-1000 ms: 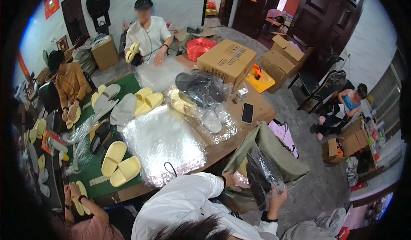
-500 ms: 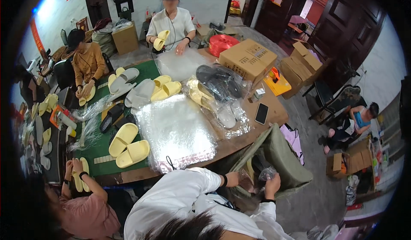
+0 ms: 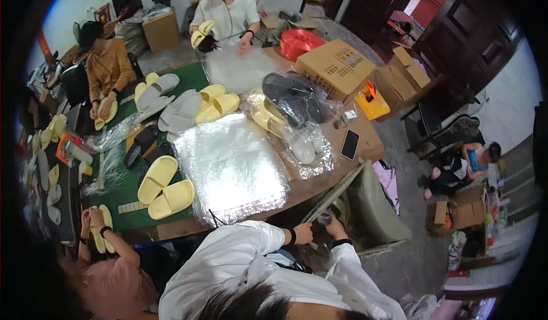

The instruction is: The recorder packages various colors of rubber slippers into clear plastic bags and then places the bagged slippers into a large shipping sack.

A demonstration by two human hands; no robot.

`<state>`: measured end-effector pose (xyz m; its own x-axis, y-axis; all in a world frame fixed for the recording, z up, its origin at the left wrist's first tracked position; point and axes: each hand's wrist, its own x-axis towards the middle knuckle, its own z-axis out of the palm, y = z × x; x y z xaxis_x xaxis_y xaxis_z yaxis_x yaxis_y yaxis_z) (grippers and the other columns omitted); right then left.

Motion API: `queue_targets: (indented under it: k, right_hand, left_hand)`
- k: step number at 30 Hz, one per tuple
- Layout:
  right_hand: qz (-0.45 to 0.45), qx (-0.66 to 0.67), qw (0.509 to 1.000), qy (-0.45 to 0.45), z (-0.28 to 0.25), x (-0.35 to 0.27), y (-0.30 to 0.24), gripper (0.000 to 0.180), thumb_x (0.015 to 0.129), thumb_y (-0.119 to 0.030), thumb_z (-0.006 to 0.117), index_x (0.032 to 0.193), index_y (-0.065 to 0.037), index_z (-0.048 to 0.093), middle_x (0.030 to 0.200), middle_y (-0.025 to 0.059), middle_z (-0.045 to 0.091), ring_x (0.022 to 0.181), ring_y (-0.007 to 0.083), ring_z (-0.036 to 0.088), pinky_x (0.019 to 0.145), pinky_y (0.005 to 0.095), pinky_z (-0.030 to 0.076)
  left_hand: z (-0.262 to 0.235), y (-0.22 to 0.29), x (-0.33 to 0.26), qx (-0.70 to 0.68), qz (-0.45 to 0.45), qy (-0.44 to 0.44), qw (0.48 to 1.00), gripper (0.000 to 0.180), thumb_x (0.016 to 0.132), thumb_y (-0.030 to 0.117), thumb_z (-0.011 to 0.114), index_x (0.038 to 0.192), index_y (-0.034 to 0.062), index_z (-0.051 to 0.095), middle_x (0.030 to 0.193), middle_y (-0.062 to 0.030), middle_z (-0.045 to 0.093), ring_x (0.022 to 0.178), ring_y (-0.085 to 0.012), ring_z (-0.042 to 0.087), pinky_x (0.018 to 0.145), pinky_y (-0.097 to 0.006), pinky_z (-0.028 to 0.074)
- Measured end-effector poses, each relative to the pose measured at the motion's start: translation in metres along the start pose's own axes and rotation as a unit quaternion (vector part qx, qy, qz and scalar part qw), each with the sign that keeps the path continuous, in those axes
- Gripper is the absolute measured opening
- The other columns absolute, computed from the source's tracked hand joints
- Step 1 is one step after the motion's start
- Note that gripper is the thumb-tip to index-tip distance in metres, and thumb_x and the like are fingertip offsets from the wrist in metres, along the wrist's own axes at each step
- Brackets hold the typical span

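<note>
My left hand [image 3: 303, 233], with a dark band at the wrist, is closed at the near end of the rim of a big olive-grey sack [image 3: 374, 206] that stands open beside the table. My right hand [image 3: 337, 228], with a dark watch, is closed just inside the sack's mouth on a small clear-bagged dark slipper [image 3: 324, 218], most of which is hidden. Both my sleeves are white. A stack of clear plastic bags [image 3: 234, 168] lies on the table right in front of me.
Yellow slippers [image 3: 165, 188], grey slippers [image 3: 171, 111] and bagged dark slippers [image 3: 294, 100] lie on the long table. Three other people sit around it handling slippers. A phone [image 3: 349, 145] lies near cardboard boxes [image 3: 334, 66]. Another person sits at the far right.
My hands have come down from holding the bagged slipper above the sack to the sack's mouth. The view has swung so the table sits lower and more central.
</note>
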<state>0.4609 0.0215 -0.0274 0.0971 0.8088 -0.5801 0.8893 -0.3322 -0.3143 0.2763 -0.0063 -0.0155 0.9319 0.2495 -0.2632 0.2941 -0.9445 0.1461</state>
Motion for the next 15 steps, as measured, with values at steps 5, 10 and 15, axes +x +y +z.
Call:
queue_targets:
  k: [5,10,15]
  right_hand:
    - [-0.072,0.004,0.989,-0.131,0.008,-0.014,-0.025,0.050,0.076,-0.025,0.054,0.121,-0.003,0.047,0.111,0.0231,0.056,0.104,0.0326,0.054,0.087,0.0379,0.042]
    - [-0.231,0.026,0.952,-0.200,0.033,0.019,0.026,0.045,0.074,-0.026,0.057,0.114,-0.007,0.054,0.116,0.0180,0.054,0.107,0.0341,0.050,0.086,0.0385,0.042]
    - [-0.252,-0.123,0.960,0.004,-0.101,0.027,-0.121,0.023,0.075,-0.022,0.058,0.084,-0.002,0.062,0.083,0.0142,0.064,0.072,0.0320,0.061,0.064,0.0389,0.048]
  left_hand:
    - [-0.002,-0.004,-0.010,0.006,0.027,0.027,0.999,0.019,0.080,0.020,0.050,0.081,0.0188,0.069,0.083,0.0008,0.067,0.083,-0.0167,0.061,0.080,-0.034,0.037]
    - [0.010,-0.016,-0.002,-0.003,0.076,0.057,0.995,0.019,0.079,0.021,0.050,0.081,0.0181,0.069,0.085,-0.0003,0.067,0.084,-0.0189,0.062,0.082,-0.035,0.039]
    - [0.011,-0.033,-0.020,-0.092,0.015,0.083,0.992,0.019,0.078,0.017,0.050,0.077,0.0131,0.068,0.082,-0.0059,0.067,0.080,-0.0210,0.063,0.076,-0.036,0.043]
